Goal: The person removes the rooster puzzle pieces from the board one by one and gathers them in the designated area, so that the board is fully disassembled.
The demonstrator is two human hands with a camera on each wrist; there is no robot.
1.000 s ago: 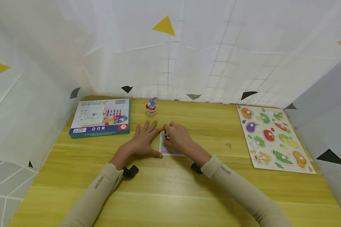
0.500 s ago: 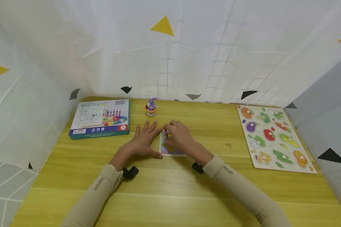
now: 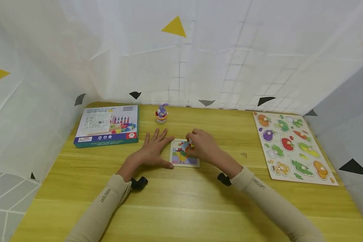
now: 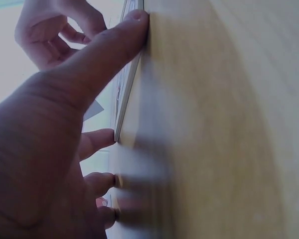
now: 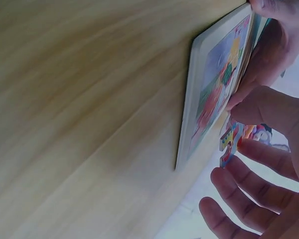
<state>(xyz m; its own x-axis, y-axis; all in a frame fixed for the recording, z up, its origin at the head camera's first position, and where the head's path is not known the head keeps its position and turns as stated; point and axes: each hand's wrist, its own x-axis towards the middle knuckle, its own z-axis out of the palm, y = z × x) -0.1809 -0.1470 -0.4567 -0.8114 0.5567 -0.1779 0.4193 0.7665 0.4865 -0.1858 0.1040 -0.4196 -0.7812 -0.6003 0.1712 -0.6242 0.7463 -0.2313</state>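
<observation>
A small jigsaw puzzle board with a pale rim and a colourful picture lies flat on the table. My left hand is spread on its left side, with thumb and index finger touching the board's edge. Above the board's right part, my right hand pinches a puzzle piece between thumb and index finger. In the right wrist view this puzzle piece is raised clear of the board, with yellow, red and blue on it. The right hand covers the board's upper right part in the head view.
A boxed bead set lies at the back left. Behind the hands stands a purple rabbit figure. On the right is a wooden vegetable knob puzzle. White sheeting hangs along the table's back edge.
My right hand has lifted away from the board's left part and moved right, bringing the puzzle piece with it. More of the picture shows. The left hand has stayed in place.
</observation>
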